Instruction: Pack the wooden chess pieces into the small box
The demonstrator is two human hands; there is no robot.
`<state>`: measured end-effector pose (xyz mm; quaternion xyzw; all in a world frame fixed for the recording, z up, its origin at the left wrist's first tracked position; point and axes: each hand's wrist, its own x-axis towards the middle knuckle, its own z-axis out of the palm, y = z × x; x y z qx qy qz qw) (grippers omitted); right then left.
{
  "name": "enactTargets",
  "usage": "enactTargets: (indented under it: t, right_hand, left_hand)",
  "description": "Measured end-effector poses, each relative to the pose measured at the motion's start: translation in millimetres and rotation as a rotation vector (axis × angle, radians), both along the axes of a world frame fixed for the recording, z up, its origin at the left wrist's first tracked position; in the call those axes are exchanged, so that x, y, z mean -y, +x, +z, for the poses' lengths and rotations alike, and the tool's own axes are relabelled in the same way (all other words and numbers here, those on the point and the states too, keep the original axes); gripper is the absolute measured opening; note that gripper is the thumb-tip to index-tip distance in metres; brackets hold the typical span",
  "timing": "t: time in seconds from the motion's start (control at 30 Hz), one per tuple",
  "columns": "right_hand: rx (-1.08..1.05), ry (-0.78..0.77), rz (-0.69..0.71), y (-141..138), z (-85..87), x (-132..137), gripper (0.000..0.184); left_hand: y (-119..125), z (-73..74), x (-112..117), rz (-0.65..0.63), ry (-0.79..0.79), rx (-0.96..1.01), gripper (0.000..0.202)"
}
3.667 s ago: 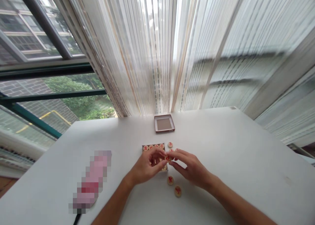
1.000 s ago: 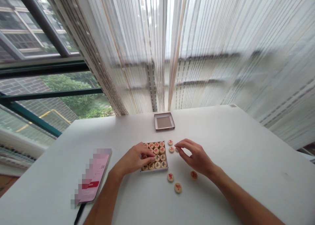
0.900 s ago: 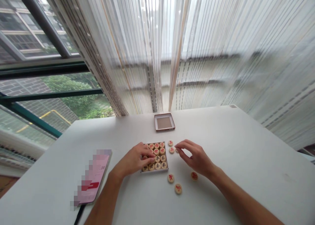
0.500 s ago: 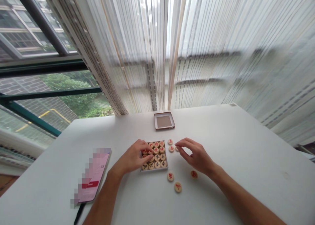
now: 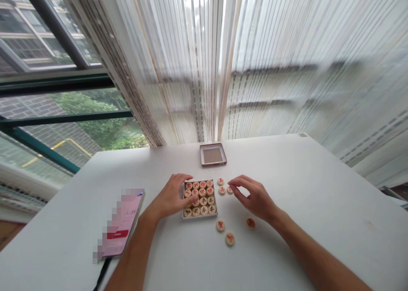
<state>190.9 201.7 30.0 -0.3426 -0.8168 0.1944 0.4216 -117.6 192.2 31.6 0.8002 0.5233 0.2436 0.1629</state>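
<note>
A shallow box [image 5: 199, 217] holds rows of round wooden Chinese chess pieces, red-marked at the back and mostly black-marked in front. My left hand [image 5: 174, 196] is at the box's left side, open, its thumb over the pieces and its fingers stretched toward the back left corner. To the right of the box, my right hand [image 5: 251, 195] has thumb and index finger closed at a Chinese chess piece [image 5: 230, 190], which they partly hide. Two red-marked pieces [image 5: 222, 190] lie beside it. Nearer me are a red-marked piece [image 5: 220, 225], another piece [image 5: 230, 239] and a third piece [image 5: 250, 223].
The box lid [image 5: 213, 155] lies inside up toward the back of the white table [image 5: 287, 168]. A phone [image 5: 127, 223] with a cable [image 5: 102, 274] lies at the left. Striped curtains [image 5: 204, 70] hang behind the table's far edge.
My left hand's fingers have drawn back from over the pieces to the box's back left edge, uncovering more of them. My right hand stays almost in place at the same piece.
</note>
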Motion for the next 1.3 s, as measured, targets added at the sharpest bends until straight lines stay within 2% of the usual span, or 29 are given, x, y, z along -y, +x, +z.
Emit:
enactTargets:
  t: [0.2, 0.57, 0.73, 0.83, 0.97, 1.1, 1.3]
  right_hand:
    - [0.017, -0.020, -0.011, 0.0, -1.4, -1.4, 0.015]
    - [0.036, -0.044, -0.053, 6.9, -5.7, -10.1, 0.013]
    - [0.019, -0.021, -0.063, 6.8, -6.7, -10.7, 0.015]
    - [0.026, 0.012, 0.015, -0.5, -6.6, -4.4, 0.015]
    - [0.135, 0.053, 0.245, -18.0, -5.9, 13.6, 0.021]
    - [0.280, 0.060, 0.242, -29.9, -9.3, 25.8, 0.016]
    - [0.339, 0.030, 0.220, -28.7, -14.2, 21.2, 0.012]
  left_hand:
    - [-0.4, -6.5, -2.4, -0.005, -0.086, 0.020, 0.059]
    - [-1.4, -12.4, -4.2, 0.009, -0.067, 0.027, 0.051]
    - [-2.0, -11.3, -2.5, 0.022, -0.107, 0.051, 0.056]
    - [0.9, -7.6, 0.1, 0.024, -0.141, 0.035, 0.061]
    - [6.4, -2.9, 3.3, 0.021, -0.111, 0.013, 0.059]
    - [8.6, -1.8, 4.6, 0.009, -0.090, 0.001, 0.057]
    - [8.2, -2.7, 3.5, -0.011, -0.094, 0.006, 0.057]
